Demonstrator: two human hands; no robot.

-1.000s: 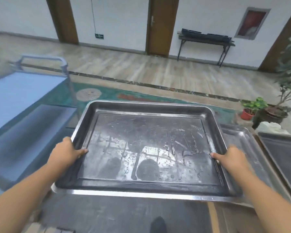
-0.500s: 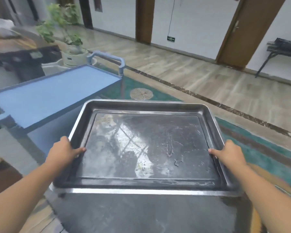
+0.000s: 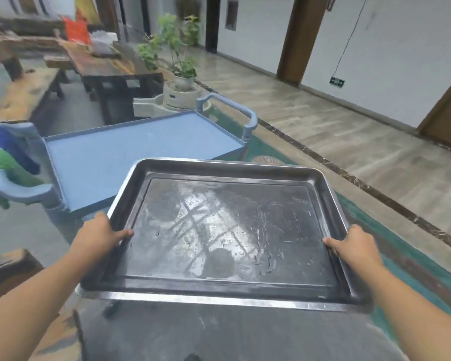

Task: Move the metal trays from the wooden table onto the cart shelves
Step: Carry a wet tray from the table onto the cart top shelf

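I carry a large wet metal tray level in front of me. My left hand grips its left rim, thumb lying inside the tray. My right hand grips the right rim the same way. The blue cart stands just beyond and to the left of the tray, its bare top shelf partly covered by the tray's far left corner. The cart's lower shelves are hidden. A dark surface lies below the tray's near edge.
Green and blue cloths hang on the cart's left handle. Dark wooden tables and potted plants stand behind the cart. A teal rug and wood floor run to the right, with doors along the white wall.
My view has swung left with the tray held in both hands. The other trays on the table have left the view, and the blue cart now lies straight ahead, closer.
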